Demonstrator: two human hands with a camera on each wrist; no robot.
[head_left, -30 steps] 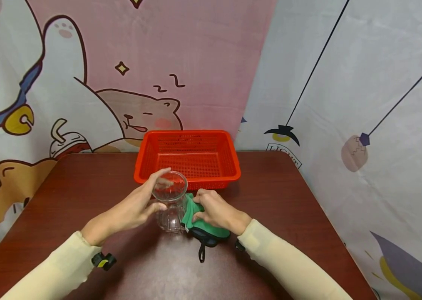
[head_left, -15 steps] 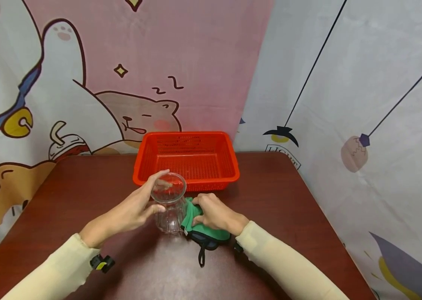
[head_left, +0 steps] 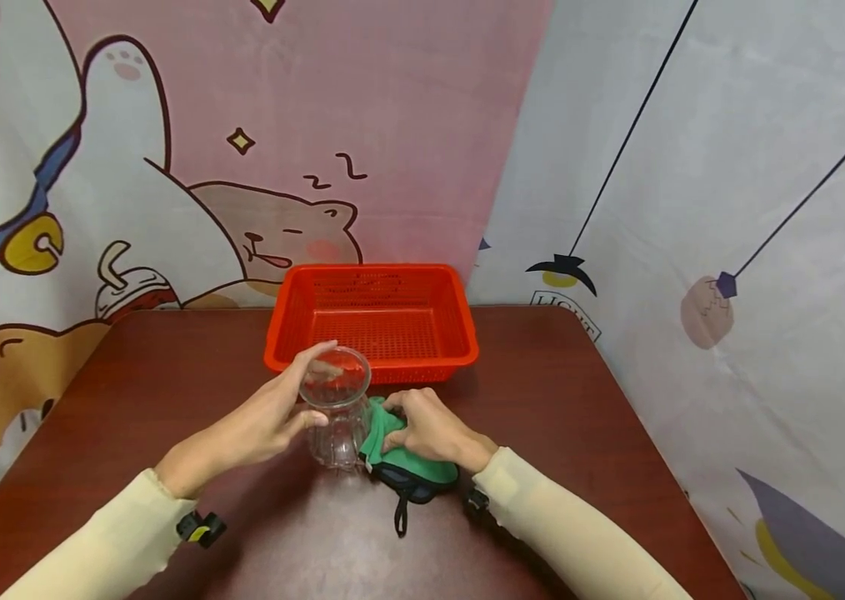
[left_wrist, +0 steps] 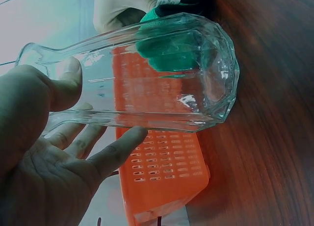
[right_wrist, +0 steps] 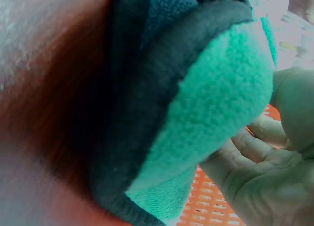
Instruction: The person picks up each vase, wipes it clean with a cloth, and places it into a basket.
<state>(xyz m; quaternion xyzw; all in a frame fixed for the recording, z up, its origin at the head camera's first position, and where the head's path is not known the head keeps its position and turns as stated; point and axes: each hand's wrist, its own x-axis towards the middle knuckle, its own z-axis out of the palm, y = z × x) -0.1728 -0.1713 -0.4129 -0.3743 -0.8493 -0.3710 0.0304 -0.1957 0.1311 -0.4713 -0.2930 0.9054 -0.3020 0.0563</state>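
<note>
A clear glass vase (head_left: 336, 433) with a flared rim and faceted base stands upright near the middle of the table. My left hand (head_left: 268, 417) grips its neck, thumb on the near side and fingers round the far side. In the left wrist view the vase (left_wrist: 167, 88) shows its thick base by the tabletop. My right hand (head_left: 433, 425) pinches a fuzzy green cloth (head_left: 426, 468) with dark edging and a black hanging loop. Bunched against the vase's right side, the cloth (right_wrist: 216, 88) fills much of the right wrist view. Some right fingertips are hidden by its folds.
Just behind the vase and cloth sits a red perforated plastic basket (head_left: 460, 333). The dark wood table (head_left: 557, 400) backs onto a printed cartoon curtain (head_left: 430, 125). Both wrists wear small black devices.
The head view shifts very slightly. Both hands keep their hold on the vase and the cloth, with hardly any movement.
</note>
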